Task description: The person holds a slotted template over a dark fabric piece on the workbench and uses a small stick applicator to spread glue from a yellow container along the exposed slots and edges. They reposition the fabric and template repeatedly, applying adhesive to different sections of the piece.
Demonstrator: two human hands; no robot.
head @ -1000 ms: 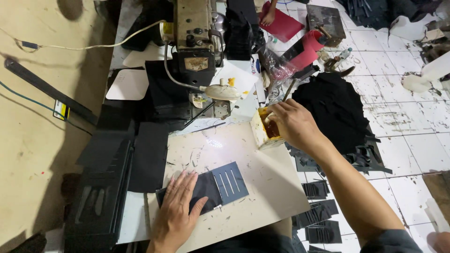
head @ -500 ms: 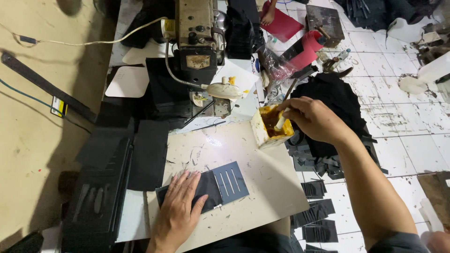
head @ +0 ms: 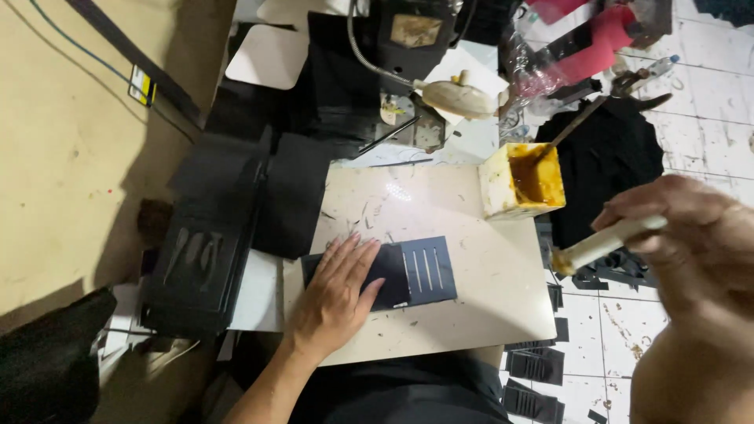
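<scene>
My left hand (head: 336,294) lies flat with spread fingers on the left part of a dark rectangular piece with several pale slits (head: 408,272), pressing it onto a pale work board (head: 440,204). Off to the right, my right hand (head: 691,235) is closed around a whitish brush (head: 605,243) whose glue-stained tip points down-left, just past the board's right edge. At the board's far right corner stands a square whitish tub of yellow-brown glue (head: 525,179), with a stick leaning in it.
A sewing machine (head: 408,39) with a flexible lamp (head: 455,98) stands beyond the board. Stacks of black pieces (head: 212,235) lie left of it. More slitted black pieces (head: 534,369) and a black heap (head: 605,157) lie on the tiled floor at right.
My right hand has come away from the glue tub toward me, lifting the brush out. The left hand stays pressed on the dark piece.
</scene>
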